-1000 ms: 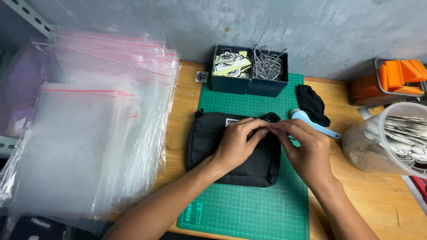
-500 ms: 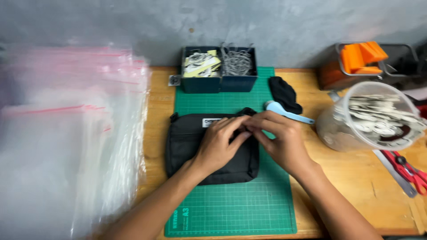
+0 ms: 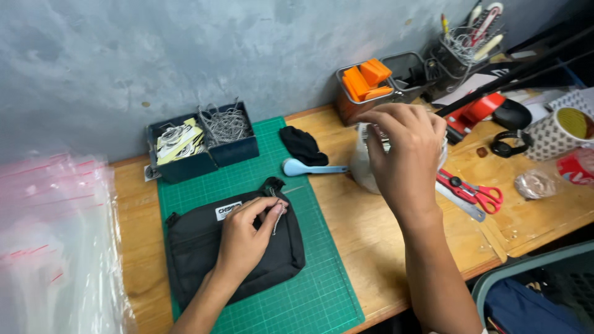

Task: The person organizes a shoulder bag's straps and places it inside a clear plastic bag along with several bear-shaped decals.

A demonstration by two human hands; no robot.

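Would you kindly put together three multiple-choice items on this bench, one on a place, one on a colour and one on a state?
1. Where does the black pouch lie?
A. on the green cutting mat
B. inside the dark blue box
C. on the stack of plastic bags

2. What colour are the handles of the scissors?
A. blue
B. red
C. yellow

3. What is the left hand doing?
A. lying flat and empty on the wood
B. gripping the blue-handled tool
C. pinching a short ball chain at the pouch

Answers: 1 A, the pouch rests on the gridded mat. 2 B, both loops are red. 3 C, the fingertips close on the thin chain over the pouch, while the right hand reaches into the clear tub.
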